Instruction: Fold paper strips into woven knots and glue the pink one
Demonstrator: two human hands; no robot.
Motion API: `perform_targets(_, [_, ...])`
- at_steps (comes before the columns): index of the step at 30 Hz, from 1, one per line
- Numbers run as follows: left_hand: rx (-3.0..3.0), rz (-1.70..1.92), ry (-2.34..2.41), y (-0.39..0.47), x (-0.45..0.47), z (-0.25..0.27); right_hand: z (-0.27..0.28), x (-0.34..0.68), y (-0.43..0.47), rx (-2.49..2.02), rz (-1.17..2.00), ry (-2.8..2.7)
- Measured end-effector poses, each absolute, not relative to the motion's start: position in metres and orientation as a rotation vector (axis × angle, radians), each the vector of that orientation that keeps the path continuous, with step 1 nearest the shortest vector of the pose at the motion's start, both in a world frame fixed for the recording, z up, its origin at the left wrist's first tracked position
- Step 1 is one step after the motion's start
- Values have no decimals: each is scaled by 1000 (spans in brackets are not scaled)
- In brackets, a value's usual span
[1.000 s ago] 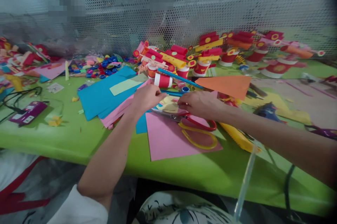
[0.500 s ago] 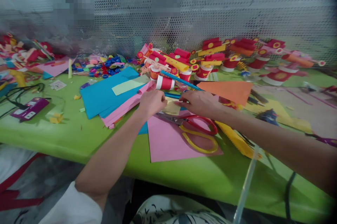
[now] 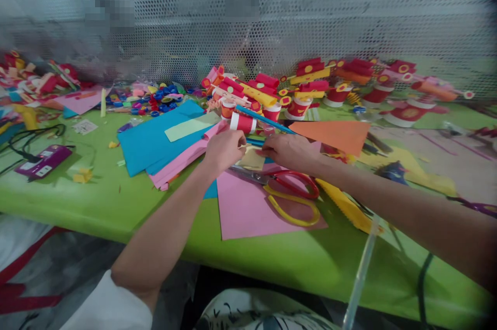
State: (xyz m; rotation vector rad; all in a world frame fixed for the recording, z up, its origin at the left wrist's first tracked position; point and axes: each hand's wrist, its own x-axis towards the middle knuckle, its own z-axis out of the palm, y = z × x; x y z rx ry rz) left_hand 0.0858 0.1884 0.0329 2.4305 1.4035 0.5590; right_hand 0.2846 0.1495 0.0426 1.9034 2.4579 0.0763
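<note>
My left hand [image 3: 225,151] is closed, its fingertips pinched at the left edge of a small pale yellow paper [image 3: 253,159]. At the paper's right side are the bent fingers of my right hand [image 3: 289,151], also closed on it; the fingertips are partly hidden. Just below the hands lie scissors [image 3: 256,177] with one red and one yellow handle, over a pink paper sheet [image 3: 246,211]. Behind the hands, a red and white paper cup [image 3: 243,122] rests on its side near a blue strip [image 3: 266,119].
Blue sheets [image 3: 143,138] and folded pink paper [image 3: 182,156] lie to the left. Finished red cup models [image 3: 298,107] line the back by a perforated metal panel [image 3: 186,35]. An orange sheet [image 3: 334,133] sits at right; a purple power strip [image 3: 42,162] far left. A glue stick [image 3: 361,273] stands out in front.
Both hands stay at the pale yellow paper, with the right fingers shifted slightly. The whole view has moved a little; nothing else has visibly changed.
</note>
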Motion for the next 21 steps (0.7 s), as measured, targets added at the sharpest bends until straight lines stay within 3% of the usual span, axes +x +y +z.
perform_targets(9, [2299,659,1252,183,90,39,46,292,155,1937,-16,2468])
perform_targets(21, [2254,861,1484,188,85,42,78,323,145,1909,76,2348])
